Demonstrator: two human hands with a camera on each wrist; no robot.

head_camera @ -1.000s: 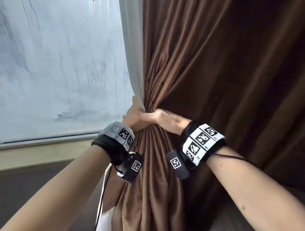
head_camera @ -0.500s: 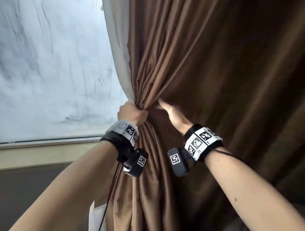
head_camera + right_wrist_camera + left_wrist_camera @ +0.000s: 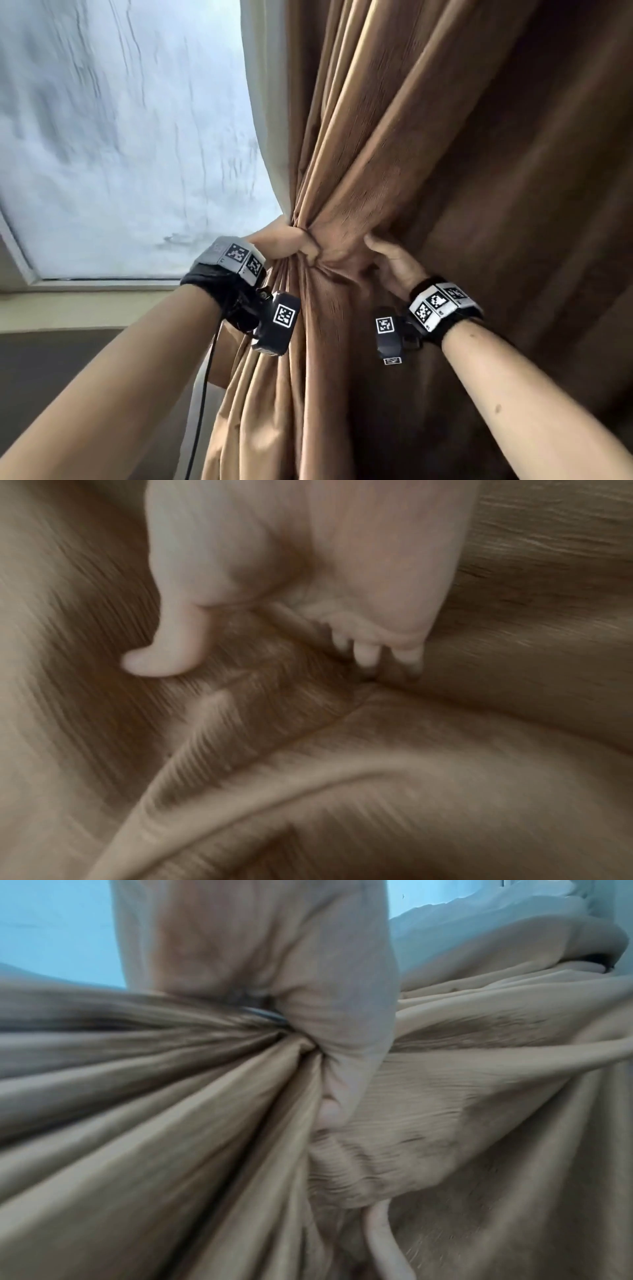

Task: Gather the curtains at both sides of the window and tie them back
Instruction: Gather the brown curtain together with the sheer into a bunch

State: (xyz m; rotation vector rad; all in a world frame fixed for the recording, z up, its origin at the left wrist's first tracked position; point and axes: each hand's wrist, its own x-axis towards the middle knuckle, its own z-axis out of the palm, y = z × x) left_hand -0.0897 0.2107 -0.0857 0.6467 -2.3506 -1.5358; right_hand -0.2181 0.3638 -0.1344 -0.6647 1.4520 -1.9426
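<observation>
A brown curtain (image 3: 394,154) hangs right of the window, drawn into a bunch at mid height. My left hand (image 3: 291,245) grips that bunch tightly on its window side; the left wrist view shows the folds (image 3: 137,1096) fanning out from the left hand (image 3: 342,1001). My right hand (image 3: 390,263) is a hand's width to the right, thumb on the front of a loose fold, fingers tucked behind it. In the blurred right wrist view the right hand (image 3: 260,658) has its fingertips (image 3: 366,653) dug into a crease of the curtain (image 3: 377,750), thumb spread apart. No tie-back is visible.
A pale lining or sheer (image 3: 265,120) runs along the curtain's window edge. The frosted window pane (image 3: 120,137) fills the left, with its sill (image 3: 85,301) below. A black cable (image 3: 205,377) hangs from my left wrist. Dark curtain fabric covers the whole right side.
My right hand left the bunch, opened and moved to the right, and now takes a fold further out. My left hand has kept its grip on the bunch.
</observation>
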